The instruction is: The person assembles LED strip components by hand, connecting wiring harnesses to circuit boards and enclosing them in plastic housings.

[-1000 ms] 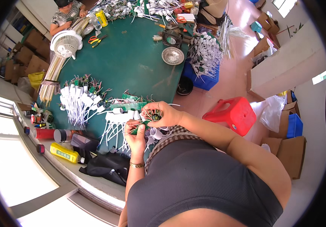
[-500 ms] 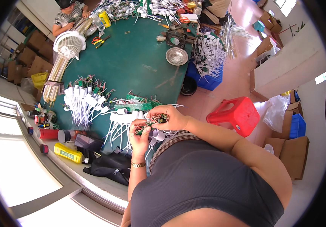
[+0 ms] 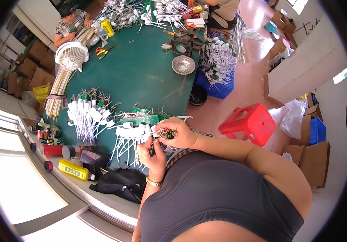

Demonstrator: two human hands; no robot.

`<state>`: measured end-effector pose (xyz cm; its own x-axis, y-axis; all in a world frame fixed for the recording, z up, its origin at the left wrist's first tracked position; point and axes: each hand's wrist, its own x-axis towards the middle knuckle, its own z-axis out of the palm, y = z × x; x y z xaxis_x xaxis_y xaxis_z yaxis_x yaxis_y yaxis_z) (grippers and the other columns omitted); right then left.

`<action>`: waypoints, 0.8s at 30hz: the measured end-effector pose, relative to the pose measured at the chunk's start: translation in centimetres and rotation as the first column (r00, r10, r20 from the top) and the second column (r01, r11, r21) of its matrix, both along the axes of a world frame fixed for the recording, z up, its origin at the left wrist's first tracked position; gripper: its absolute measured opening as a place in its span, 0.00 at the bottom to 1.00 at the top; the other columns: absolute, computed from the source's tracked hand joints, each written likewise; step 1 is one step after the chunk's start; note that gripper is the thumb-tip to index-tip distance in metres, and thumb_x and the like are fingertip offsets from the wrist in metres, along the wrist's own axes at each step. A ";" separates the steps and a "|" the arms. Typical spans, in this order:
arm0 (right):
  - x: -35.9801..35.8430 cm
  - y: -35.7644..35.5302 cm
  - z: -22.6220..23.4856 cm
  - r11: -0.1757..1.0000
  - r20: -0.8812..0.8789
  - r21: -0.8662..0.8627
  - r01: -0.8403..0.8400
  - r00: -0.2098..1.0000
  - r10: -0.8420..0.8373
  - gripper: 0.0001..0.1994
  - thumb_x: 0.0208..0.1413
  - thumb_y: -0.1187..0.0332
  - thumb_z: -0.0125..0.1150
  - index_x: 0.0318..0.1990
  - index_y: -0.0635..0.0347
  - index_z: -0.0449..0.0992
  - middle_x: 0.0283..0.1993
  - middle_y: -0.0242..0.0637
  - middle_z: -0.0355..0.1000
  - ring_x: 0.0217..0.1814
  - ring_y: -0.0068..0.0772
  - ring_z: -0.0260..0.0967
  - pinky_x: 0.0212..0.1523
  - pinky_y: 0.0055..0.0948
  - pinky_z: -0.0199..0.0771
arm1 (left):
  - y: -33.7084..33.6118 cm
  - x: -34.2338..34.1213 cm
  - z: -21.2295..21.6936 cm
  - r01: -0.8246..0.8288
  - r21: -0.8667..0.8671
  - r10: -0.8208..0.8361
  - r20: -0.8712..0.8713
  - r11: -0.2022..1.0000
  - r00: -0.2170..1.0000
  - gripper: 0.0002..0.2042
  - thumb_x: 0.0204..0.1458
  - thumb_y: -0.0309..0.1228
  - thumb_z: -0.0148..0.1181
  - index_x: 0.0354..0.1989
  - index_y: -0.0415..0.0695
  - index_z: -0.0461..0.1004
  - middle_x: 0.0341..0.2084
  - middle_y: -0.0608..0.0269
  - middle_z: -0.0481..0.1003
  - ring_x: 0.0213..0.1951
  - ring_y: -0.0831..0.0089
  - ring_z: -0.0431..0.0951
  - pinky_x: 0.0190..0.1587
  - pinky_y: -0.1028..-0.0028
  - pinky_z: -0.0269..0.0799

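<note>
Left hand [image 3: 153, 156] and right hand [image 3: 180, 134] have shifted slightly bodyward. The right grasps small green circuit boards with reddish wires [image 3: 167, 133] near the dark-green flat table's [image 3: 133, 60] edge; left hold unclear. Handling continues.

The yellow bottle [image 3: 76, 170] carries a green label [image 3: 72, 171] whose small characters are too blurred to read.

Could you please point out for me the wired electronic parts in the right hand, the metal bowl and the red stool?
Wired electronic parts [image 3: 168, 133]: head view, on the middle of the visible cluster.
Metal bowl [image 3: 174, 65]: head view, on its left rim.
Red stool [image 3: 258, 124]: head view, on its seat.
</note>
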<state>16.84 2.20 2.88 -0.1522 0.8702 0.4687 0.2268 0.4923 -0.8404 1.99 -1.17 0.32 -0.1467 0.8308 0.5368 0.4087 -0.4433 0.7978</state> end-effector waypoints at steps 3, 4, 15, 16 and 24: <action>0.0 0.5 -0.5 0.998 0.028 0.054 0.016 0.999 -0.018 0.16 0.36 0.70 0.70 0.37 0.60 0.77 0.34 0.37 0.76 0.34 0.40 0.71 0.39 0.33 0.66 | 0.2 0.1 0.5 -0.075 0.093 0.090 -0.161 0.993 0.983 0.08 0.49 0.22 0.63 0.37 0.35 0.72 0.26 0.67 0.67 0.28 0.79 0.67 0.31 0.78 0.65; 0.1 0.7 -0.5 0.999 0.020 0.039 -0.008 1.000 0.007 0.16 0.36 0.70 0.70 0.37 0.60 0.77 0.34 0.38 0.75 0.34 0.40 0.71 0.39 0.33 0.66 | 0.3 0.0 0.6 -0.044 -0.019 0.042 -0.066 0.999 0.997 0.08 0.50 0.22 0.62 0.38 0.35 0.73 0.26 0.67 0.68 0.29 0.80 0.68 0.32 0.79 0.65; 2.0 0.9 1.3 0.994 -0.007 -0.109 0.005 1.000 -0.006 0.14 0.37 0.77 0.68 0.36 0.61 0.76 0.33 0.35 0.74 0.33 0.29 0.71 0.37 0.27 0.70 | 10.0 -1.4 -2.1 0.611 -0.361 -0.253 0.676 0.705 0.692 0.31 0.51 0.40 0.64 0.59 0.41 0.57 0.26 0.67 0.73 0.22 0.83 0.70 0.22 0.85 0.66; 2.1 1.1 0.9 0.989 -0.129 -0.143 0.024 0.991 -0.042 0.13 0.39 0.78 0.68 0.36 0.62 0.76 0.33 0.35 0.74 0.33 0.24 0.70 0.36 0.24 0.70 | 10.0 -1.4 -1.5 0.685 -0.323 -0.270 0.745 0.653 0.610 0.29 0.49 0.43 0.64 0.56 0.41 0.63 0.27 0.67 0.72 0.25 0.83 0.70 0.24 0.83 0.67; 3.5 2.6 1.2 0.900 -0.391 -0.413 -0.137 0.920 -0.039 0.14 0.42 0.78 0.68 0.39 0.66 0.75 0.37 0.31 0.73 0.39 0.19 0.68 0.43 0.21 0.68 | 7.5 -2.4 0.5 0.469 0.047 -0.458 0.320 0.882 0.830 0.18 0.49 0.43 0.64 0.32 0.39 0.72 0.26 0.63 0.73 0.35 0.71 0.72 0.39 0.71 0.70</action>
<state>20.38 4.82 4.08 -0.0866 0.9926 0.0854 -0.1685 0.0699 -0.9832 -0.39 6.37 0.84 0.1048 0.8596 0.5002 -0.1106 -0.4898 0.8648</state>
